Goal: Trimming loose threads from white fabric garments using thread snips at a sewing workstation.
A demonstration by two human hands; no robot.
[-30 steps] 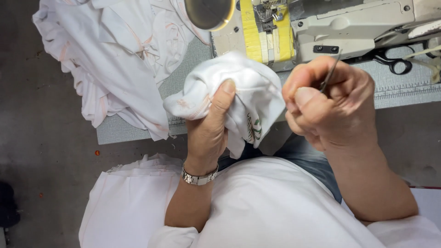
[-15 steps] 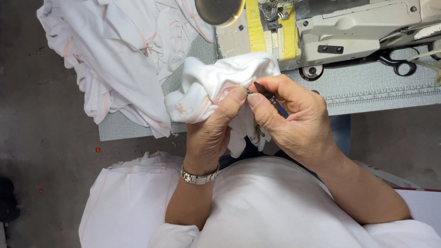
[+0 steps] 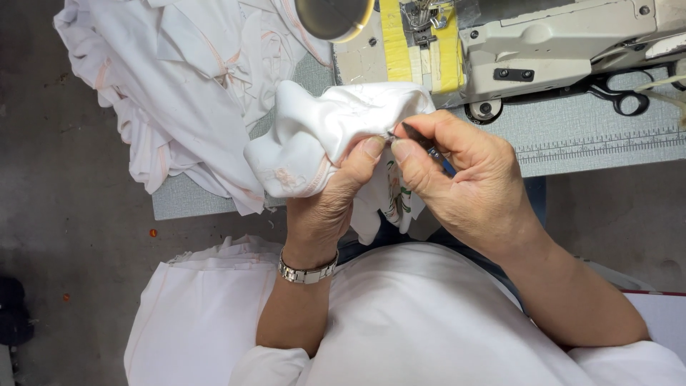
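At ten o'clock of the view a heap of white cloth (image 3: pixel 179 86) with faint pink seams spills off the edge of the grey desk (image 3: pixel 586 136) and hangs toward the floor. Just right of it, near the middle, your left hand (image 3: pixel 329 207) comes up from six o'clock, a metal wristwatch (image 3: pixel 307 271) on the wrist, its thumb and fingers pressed together on a bunched white garment (image 3: pixel 329 136). The garment is soft and glossy, crumpled into rounded folds, with a pale pinkish patch at its lower left and a small printed motif in green and orange on the part that hangs below your fingers. It sits raised above the desk's near edge, at about twelve o'clock from your left wrist and in front of the sewing machine.

At three o'clock of that hand, your right hand (image 3: pixel 464 186) pinches a slim dark tool (image 3: pixel 421 143) between thumb and forefinger; its tip meets the cloth right by your left thumb. Behind, at one o'clock, stands the cream sewing machine (image 3: pixel 557 43) with yellow tape by the needle, and at two o'clock black scissors (image 3: pixel 622 96) lie on the desk beside a printed ruler strip. More white fabric covers your lap at six o'clock.
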